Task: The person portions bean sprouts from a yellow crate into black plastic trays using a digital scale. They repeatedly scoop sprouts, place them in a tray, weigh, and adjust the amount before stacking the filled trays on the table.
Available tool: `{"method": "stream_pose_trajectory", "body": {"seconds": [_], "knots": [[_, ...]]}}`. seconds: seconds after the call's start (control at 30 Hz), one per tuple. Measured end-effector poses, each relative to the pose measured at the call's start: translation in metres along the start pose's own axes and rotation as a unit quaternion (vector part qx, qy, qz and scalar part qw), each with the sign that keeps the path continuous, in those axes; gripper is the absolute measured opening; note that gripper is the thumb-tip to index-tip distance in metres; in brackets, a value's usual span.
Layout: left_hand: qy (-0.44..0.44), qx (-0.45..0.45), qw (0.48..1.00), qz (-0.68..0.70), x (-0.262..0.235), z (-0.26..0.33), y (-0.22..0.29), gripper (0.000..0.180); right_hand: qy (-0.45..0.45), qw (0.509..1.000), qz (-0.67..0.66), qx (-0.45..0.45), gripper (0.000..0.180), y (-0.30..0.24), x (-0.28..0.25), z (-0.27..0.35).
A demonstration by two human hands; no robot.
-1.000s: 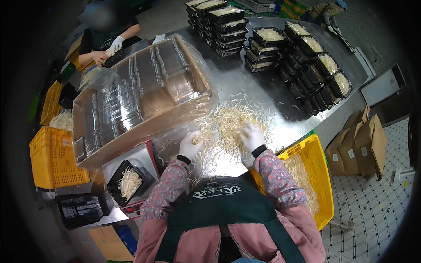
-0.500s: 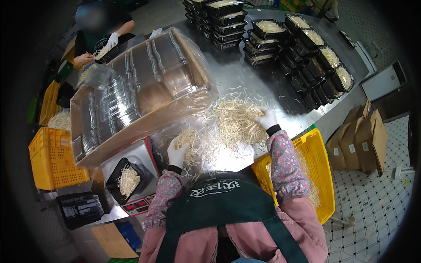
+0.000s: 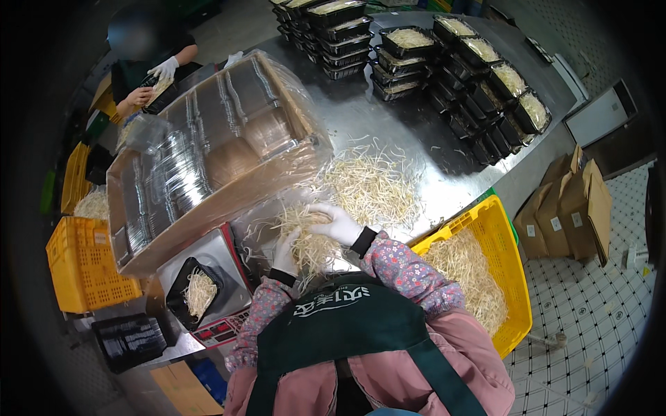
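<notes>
Both hands wear white gloves. My left hand (image 3: pixel 285 255) is closed around the near left side of a bunch of bean sprouts (image 3: pixel 313 248). From the upper right, my right hand (image 3: pixel 337 226) grips the same bunch, its fingers curled over the top. Loose strands stick out around both hands. Just beyond lies a larger heap of bean sprouts (image 3: pixel 371 187) on the steel table (image 3: pixel 378 125). To the left of my left arm, a black plastic tray (image 3: pixel 182 305) partly filled with bean sprouts (image 3: pixel 200 291) rests on a scale (image 3: pixel 234 281).
A carton (image 3: pixel 208 208) of clear lids stands left of the heap. Filled black trays (image 3: pixel 409 43) are stacked at the back. A yellow crate (image 3: pixel 517 277) of sprouts is on my right, with empty black trays (image 3: pixel 130 340) at lower left. Across the carton a co-worker (image 3: pixel 166 68) holds a tray.
My right hand has come left from the heap's right side to the bunch beside my left hand. The view has shifted slightly. The co-worker's gloved hand has moved over their tray.
</notes>
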State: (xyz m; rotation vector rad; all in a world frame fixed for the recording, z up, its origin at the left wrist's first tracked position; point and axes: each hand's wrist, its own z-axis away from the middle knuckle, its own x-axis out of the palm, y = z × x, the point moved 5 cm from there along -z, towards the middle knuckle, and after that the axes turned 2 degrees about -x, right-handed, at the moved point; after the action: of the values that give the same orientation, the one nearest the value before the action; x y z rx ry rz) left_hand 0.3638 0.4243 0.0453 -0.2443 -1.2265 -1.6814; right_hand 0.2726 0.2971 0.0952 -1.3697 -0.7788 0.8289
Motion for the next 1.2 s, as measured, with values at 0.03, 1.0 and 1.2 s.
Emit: {"method": "stream_pose_trajectory", "body": {"seconds": [0.03, 1.0, 1.2], "knots": [[0.008, 0.023, 0.999, -0.030, -0.009, -0.006, -0.001, 0.036, 0.001, 1.000, -0.022, -0.012, 0.046, 0.007, -0.009, -0.001], [0.183, 0.119, 0.938, -0.268, -0.125, -0.011, 0.002, 0.057, 0.157, 0.978, 0.092, 0.098, 0.055, 0.078, -0.195, 0.058], [0.216, 0.137, 0.929, -0.268, -0.124, -0.011, -0.001, 0.047, 0.192, 0.964, 0.166, 0.084, 0.060, 0.083, -0.193, 0.067]]}}
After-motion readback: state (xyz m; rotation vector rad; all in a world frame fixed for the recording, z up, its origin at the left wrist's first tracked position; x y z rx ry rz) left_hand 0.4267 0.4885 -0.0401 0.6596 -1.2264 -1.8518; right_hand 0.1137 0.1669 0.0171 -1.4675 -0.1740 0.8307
